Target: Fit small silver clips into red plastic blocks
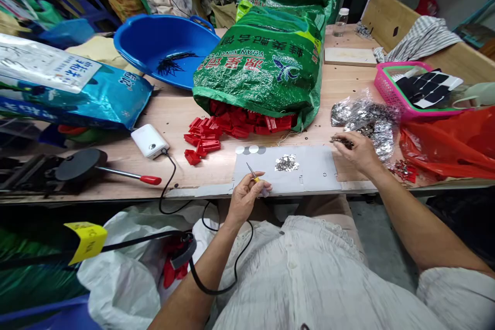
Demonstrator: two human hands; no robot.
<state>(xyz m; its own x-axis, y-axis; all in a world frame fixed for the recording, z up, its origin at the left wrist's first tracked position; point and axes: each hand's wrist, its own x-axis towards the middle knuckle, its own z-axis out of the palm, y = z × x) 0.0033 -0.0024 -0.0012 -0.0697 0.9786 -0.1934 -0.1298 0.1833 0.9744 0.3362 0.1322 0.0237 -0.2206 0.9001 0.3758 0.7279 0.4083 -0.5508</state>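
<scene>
My left hand (247,193) is closed around a thin pointed metal tool with a yellow grip (253,172), tip up and to the left, at the front edge of a grey mat (263,167). On the mat lies a small heap of shiny metal pieces (287,163), with a few round discs (251,150) at its back left edge. To the right, my right hand (358,150) pinches some small dark metal pieces (342,141) beside a clear plastic bag (381,121) of similar parts. Its fingertips are partly hidden by the hand.
Red plastic parts (209,134) spill from a large green sack (263,56). A blue basin (154,56) stands behind left, a white power bank (150,141) nearer. At left is a red-tipped lever (150,180); at right, a pink basket (390,90) and a red bag (452,142).
</scene>
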